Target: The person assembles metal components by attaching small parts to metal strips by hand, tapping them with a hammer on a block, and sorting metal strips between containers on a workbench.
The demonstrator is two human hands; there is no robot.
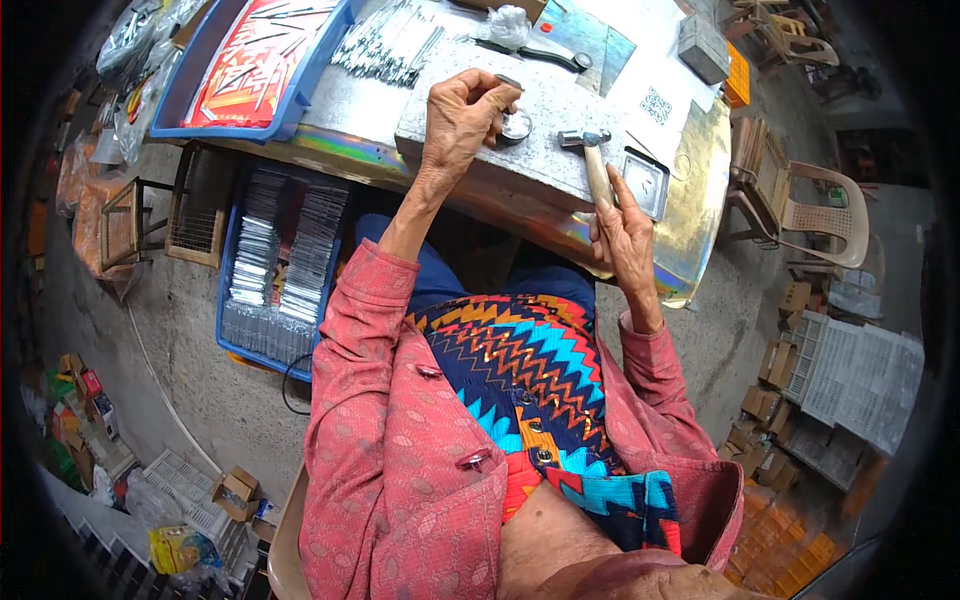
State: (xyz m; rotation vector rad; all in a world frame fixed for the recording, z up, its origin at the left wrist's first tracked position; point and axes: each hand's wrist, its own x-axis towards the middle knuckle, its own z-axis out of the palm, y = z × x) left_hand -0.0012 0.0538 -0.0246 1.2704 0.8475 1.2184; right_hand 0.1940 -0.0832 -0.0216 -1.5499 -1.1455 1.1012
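Note:
My right hand (626, 235) grips the light wooden handle of a small hammer (597, 175), its metal head resting on or just above a grey stone block (560, 105). Over the same block my left hand (460, 120) is closed in a pinch. A small dark piece (508, 82) sticks out between thumb and forefinger; its kind is too small to make out. Just below those fingertips a round, dark-rimmed item (515, 128) lies on the block. Right of the hammer is a small square metal tray (646, 184).
Many thin metal pieces (385, 45) are heaped left of the block. A blue tray (290, 125) stands at the table's left. Below it, a blue crate (228, 300) holds rows of metal strips. A black-handled tool (545, 57) lies behind the block; a grey brick (703, 48) sits far right.

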